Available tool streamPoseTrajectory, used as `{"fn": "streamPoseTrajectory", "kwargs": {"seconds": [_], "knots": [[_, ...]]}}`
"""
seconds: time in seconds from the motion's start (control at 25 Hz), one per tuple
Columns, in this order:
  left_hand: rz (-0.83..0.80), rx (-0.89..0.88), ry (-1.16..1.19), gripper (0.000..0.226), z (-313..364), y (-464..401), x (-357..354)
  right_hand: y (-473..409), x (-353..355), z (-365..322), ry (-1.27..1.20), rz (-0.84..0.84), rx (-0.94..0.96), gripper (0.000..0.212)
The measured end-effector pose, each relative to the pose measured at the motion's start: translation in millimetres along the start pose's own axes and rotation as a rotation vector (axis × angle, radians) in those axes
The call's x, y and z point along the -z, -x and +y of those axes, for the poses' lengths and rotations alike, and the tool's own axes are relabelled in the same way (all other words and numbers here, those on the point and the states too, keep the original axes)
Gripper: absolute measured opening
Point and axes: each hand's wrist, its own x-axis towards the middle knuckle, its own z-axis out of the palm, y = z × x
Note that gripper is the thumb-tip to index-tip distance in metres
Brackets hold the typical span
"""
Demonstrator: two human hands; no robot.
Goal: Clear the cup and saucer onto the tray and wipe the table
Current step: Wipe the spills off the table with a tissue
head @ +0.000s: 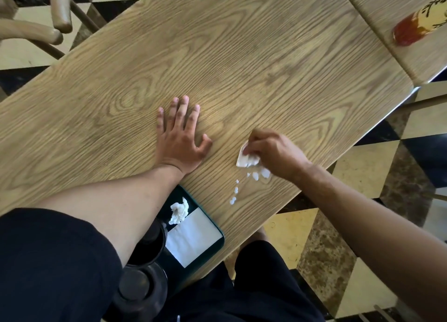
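My left hand (pixel 180 137) lies flat on the wooden table (pixel 217 55), fingers spread, holding nothing. My right hand (pixel 273 150) is closed on a white tissue (pixel 245 158) pressed to the table near the front edge. Small white tissue scraps (pixel 256 175) trail on the wood just below that hand. A dark green tray (pixel 217 229) sits at the near edge, carrying a white napkin (pixel 193 237), a crumpled tissue (pixel 179 211) and a dark cup and saucer (pixel 145 244) partly hidden by my left forearm. Another dark round dish (pixel 140 288) sits nearer me.
A second wooden table (pixel 391 12) butts on at the far right, with a red and yellow patterned object (pixel 418 21) on it. Wooden chair parts (pixel 36 19) stand at the far left. The floor is chequered black and yellow tile (pixel 375 167).
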Motion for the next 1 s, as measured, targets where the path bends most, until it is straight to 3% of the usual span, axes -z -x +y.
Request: {"fn": "streamPoseTrajectory", "kwargs": {"seconds": [0.12, 0.2, 0.36, 0.52, 0.64, 0.8, 0.88, 1.0], "knots": [[0.012, -0.008, -0.020, 0.070, -1.2, 1.2, -1.4, -9.6, 18.3, 30.1, -0.084, 0.342, -0.334, 0.023], [0.014, -0.007, -0.017, 0.070, -1.1, 0.7, -1.1, -0.6, 13.9, 30.9, -0.117, 0.460, -0.521, 0.023], [-0.009, 0.018, 0.026, 0.074, 1.6, -1.1, 3.1, 41.9, -29.0, -14.5, -0.150, 0.589, -0.700, 0.019], [-0.058, 0.026, 0.035, 0.076, 1.9, -0.8, 5.3, 57.0, -68.1, -61.1, -0.201, 0.594, -0.701, 0.022], [-0.059, 0.029, 0.036, 0.076, 1.5, -1.2, 6.4, 53.2, -66.5, -61.8, -0.258, 0.560, -0.673, 0.022], [-0.062, 0.039, 0.039, 0.076, 2.6, -0.2, 6.4, 36.6, -47.0, -42.6, -0.313, 0.738, -0.910, 0.019], [-0.063, 0.036, 0.041, 0.076, 2.9, -0.8, 6.4, 26.7, -49.2, -49.3, -0.269, 0.711, -0.826, 0.018], [-0.071, 0.036, 0.041, 0.076, 2.2, -0.3, 7.4, 33.9, -60.0, -65.6, -0.262, 0.407, -0.396, 0.014]]}}
